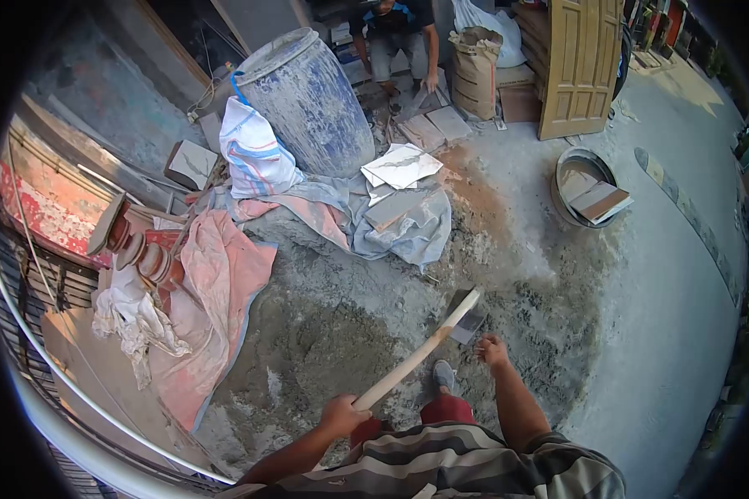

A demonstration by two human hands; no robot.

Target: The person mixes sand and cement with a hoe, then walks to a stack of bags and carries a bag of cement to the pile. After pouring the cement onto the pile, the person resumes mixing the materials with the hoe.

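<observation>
My left hand (341, 415) is wrapped round the lower end of a hoe's long pale wooden handle (404, 367). The handle slants up and to the right, away from me. At its far end the flat metal hoe blade (468, 325) rests by the wet grey mortar (324, 333) on the ground. My right hand (493, 351) is off the handle, just right of the blade. Its fingers are loosely bent and somewhat apart, with nothing visible in them. One of my shoes (443, 376) stands just below the blade.
A blue drum (312, 104) and white sack (256, 158) stand beyond the mortar, near tile pieces (402, 166) on a tarp (416, 229). A tub (562, 195) holds tiles at right. Another person (394, 41) sits at the back. A red cloth (216, 283) lies left.
</observation>
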